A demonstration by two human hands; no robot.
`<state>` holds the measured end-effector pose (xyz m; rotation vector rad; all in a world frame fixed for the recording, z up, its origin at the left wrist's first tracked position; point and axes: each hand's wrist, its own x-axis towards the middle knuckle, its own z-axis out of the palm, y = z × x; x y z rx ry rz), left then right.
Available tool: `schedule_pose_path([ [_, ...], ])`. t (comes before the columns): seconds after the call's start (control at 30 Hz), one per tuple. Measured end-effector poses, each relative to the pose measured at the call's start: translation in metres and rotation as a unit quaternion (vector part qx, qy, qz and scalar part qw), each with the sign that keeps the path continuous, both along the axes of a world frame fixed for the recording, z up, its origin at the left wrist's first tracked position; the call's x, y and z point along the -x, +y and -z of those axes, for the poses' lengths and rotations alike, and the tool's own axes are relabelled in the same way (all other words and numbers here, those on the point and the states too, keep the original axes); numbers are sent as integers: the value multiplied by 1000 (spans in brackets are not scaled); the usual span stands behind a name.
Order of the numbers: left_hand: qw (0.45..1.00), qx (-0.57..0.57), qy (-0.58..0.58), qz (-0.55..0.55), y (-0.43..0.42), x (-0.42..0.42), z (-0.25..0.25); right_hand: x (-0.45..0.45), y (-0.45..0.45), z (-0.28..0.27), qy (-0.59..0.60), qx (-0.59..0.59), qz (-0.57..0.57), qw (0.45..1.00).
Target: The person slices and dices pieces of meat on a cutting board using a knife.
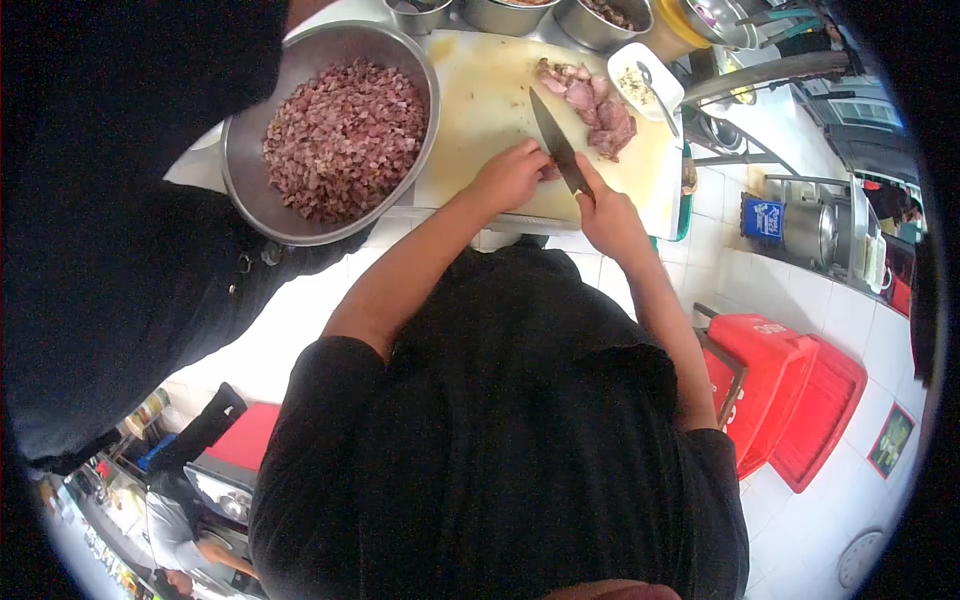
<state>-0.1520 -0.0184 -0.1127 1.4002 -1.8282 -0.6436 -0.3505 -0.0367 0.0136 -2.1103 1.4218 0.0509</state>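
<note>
My right hand (pixel 610 215) is closed round the handle of a kitchen knife (pixel 556 137), its blade pointing up and left over the cutting board (pixel 480 95). Beside the blade, my left hand (pixel 513 177) presses a small piece of meat (pixel 549 172) on the board, fingers curled. Larger slices of pinkish meat (pixel 592 105) lie farther up the board. To the left stands a wide metal bowl (pixel 432 120) heaped with diced meat (pixel 345 140).
A white dish (pixel 622 62) with a spoon sits at the board's upper right corner. Several metal pots (pixel 600 35) line the back. Another person in dark clothes (pixel 120 200) stands close on the left. A red bin (pixel 765 370) is at the right; a co-worker (pixel 175 530) is lower left.
</note>
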Motion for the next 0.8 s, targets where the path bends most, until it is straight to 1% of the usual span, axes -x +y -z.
schedule_pose_path([
  [0.1, 998, -61, -23, 16, -6, 0, 0, 2, -2, -9, 11, -6, -9, 1000],
  [0.13, 998, -57, -26, 23, -9, -1, 0, 5, -2, -5, 5, 3, -5, 1000],
  [0.2, 998, -52, -33, 31, -9, -3, -1, 13, 5, 17, -6, 16, -3, 1000],
  [0.3, 998, -64, -18, 9, -6, 0, -6, 16, 25, 63, -47, 41, 52, 997],
  [0.37, 997, -75, -14, 25, -15, -5, -2, 15, 18, 73, -72, 76, 40, 994],
  [0.4, 995, -89, -10, 37, -9, -4, -2, 15, 25, 70, -81, 85, 37, 992],
  [0.5, 995, -81, -19, 50, -9, -6, -9, 14, 23, 47, -76, 101, 23, 992],
  [0.6, 999, -16, -10, 33, -7, -3, -3, 13, 31, 22, -23, 88, 5, 996],
  [0.7, 999, -3, -32, 14, -8, -1, -2, 14, 40, 16, 8, 77, -2, 997],
  [0.8, 1000, -2, 2, 21, -5, -2, -15, 13, 45, 4, 27, 69, -3, 997],
])
